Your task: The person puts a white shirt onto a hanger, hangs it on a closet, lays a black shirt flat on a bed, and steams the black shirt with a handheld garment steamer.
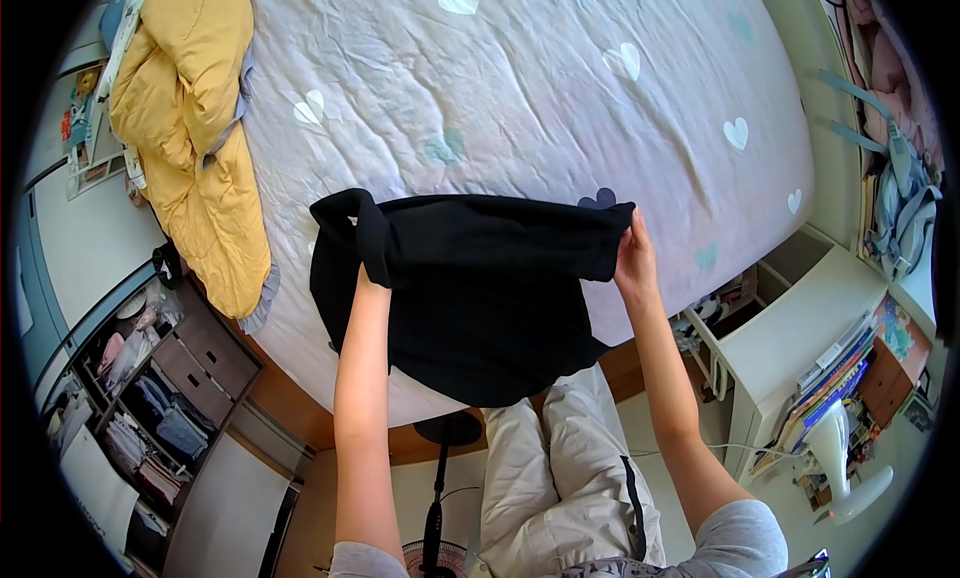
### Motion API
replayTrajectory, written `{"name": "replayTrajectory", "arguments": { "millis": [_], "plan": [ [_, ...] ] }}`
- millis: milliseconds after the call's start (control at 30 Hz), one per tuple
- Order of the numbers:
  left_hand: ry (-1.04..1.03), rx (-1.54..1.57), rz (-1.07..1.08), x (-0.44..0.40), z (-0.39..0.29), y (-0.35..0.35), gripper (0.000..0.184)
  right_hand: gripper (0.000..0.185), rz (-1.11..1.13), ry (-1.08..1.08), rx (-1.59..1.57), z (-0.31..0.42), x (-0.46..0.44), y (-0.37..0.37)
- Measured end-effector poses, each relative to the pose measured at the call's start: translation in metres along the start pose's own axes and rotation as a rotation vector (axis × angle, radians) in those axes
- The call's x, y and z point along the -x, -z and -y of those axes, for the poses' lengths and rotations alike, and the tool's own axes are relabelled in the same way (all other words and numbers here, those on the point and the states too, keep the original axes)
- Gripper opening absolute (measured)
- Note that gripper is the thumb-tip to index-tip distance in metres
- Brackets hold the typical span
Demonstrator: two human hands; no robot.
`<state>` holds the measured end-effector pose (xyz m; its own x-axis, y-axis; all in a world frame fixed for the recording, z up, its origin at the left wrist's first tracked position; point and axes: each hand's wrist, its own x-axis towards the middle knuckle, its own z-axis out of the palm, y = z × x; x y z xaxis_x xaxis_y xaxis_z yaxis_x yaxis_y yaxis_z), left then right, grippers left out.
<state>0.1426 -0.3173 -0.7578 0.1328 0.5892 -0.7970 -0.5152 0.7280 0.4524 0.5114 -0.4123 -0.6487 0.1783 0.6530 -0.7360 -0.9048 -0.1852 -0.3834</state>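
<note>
A black cloth garment (480,308) lies folded over the near edge of the bed, its lower part hanging toward my knees. My right hand (637,258) pinches the garment's right end, thumb and fingers closed around the cloth. At the left end, my left hand (373,279) reaches up under a raised fold and holds the cloth there; its fingers are mostly hidden by the fabric. The upper edge runs fairly straight between the two hands. Exactly what kind of garment it is cannot be made out.
The bed's pale sheet (540,108) has a heart print. A yellow quilt (190,148) is bunched along its left side. Open clothes shelves (160,408) stand at lower left. On the right are a white desk (800,318), books (830,368) and a white lamp (830,448).
</note>
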Motion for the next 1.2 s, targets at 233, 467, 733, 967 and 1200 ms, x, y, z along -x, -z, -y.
{"name": "replayTrajectory", "arguments": {
  "millis": [233,467,733,967,1200],
  "plan": [
    [-0.058,-0.339,0.433,0.063,-0.028,-0.051,0.053,0.030,0.132,-0.609,-0.398,-0.033,0.003,0.044],
    [0.105,-0.037,0.394,0.077,-0.041,-0.051,0.061,0.037,0.488,0.575,2.204,-0.027,-0.008,-0.015],
    [0.199,-0.001,0.274,0.079,-0.057,-0.049,0.055,0.037,0.312,0.608,1.939,-0.041,-0.030,-0.019],
    [-0.005,-0.083,0.470,0.064,-0.037,-0.009,0.054,0.037,0.305,0.624,1.868,-0.049,-0.025,-0.021],
    [-0.018,0.148,0.259,0.121,-0.067,-0.072,0.061,0.037,0.298,0.636,1.831,-0.054,-0.026,-0.022]
  ]
}}
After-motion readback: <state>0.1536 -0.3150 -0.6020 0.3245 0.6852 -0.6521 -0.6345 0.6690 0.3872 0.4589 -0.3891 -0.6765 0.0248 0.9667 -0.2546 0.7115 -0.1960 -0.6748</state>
